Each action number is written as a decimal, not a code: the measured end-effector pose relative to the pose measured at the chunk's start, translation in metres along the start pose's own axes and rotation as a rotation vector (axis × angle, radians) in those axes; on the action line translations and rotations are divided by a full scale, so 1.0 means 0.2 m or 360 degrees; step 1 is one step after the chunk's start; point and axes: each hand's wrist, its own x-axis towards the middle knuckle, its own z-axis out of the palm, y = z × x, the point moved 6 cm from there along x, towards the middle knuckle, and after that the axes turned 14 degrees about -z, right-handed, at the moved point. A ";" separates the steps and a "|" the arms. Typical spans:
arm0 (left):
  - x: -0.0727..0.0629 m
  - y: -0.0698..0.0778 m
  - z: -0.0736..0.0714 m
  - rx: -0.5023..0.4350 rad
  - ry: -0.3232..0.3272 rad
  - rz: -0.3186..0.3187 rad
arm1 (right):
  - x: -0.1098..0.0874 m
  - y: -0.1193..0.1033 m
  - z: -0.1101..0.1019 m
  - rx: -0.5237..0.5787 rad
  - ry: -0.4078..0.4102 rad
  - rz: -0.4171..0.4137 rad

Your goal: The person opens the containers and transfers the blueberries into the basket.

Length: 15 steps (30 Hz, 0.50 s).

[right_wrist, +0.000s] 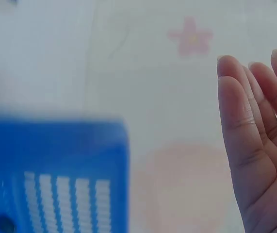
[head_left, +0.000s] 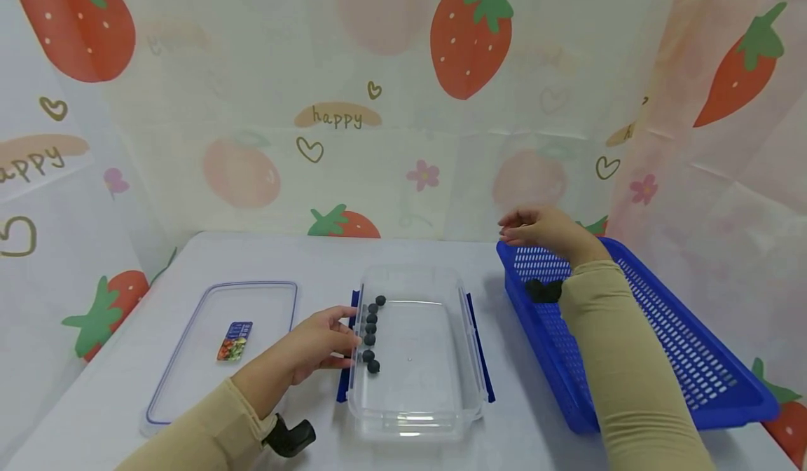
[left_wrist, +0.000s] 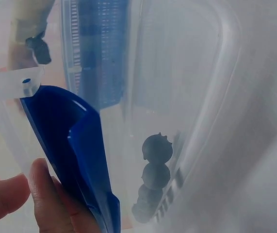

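A clear plastic container [head_left: 419, 415] with blue side latches [left_wrist: 63, 131] stands at the middle of the table. Several blueberries [head_left: 370, 329] lie in a rough line along its inner left side; in the left wrist view blueberries [left_wrist: 156, 149] show through the clear wall. My left hand [head_left: 321, 341] holds the container's left edge by the latch, thumb and fingers around the rim. Above the far left corner of a blue basket [head_left: 567, 387] hovers my right hand [head_left: 548, 231]. Its fingers [right_wrist: 235, 107] are slightly bent, with nothing seen between them.
Left of the container lies a clear lid [head_left: 183, 387] with a blue seal and a colourful label [head_left: 235, 340]. A dark round thing [right_wrist: 5, 223] sits in the basket, blurred. Behind the table hangs a strawberry-print sheet [head_left: 403, 169].
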 end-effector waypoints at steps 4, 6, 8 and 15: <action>0.00 0.00 0.00 0.0005 0.0002 0.0002 | 0.07 -0.07 0.11 -0.0024 -0.0071 -0.0047; 0.00 0.00 0.00 0.0003 0.0002 0.0004 | 0.10 -0.10 0.16 -0.0036 -0.0106 -0.0073; 0.00 0.00 0.00 0.0003 -0.0005 0.0008 | 0.13 -0.12 0.22 -0.0045 -0.0144 -0.0095; -0.02 0.01 0.00 0.0001 -0.0018 0.0011 | 0.21 -0.15 0.43 0.0134 -0.0233 -0.0143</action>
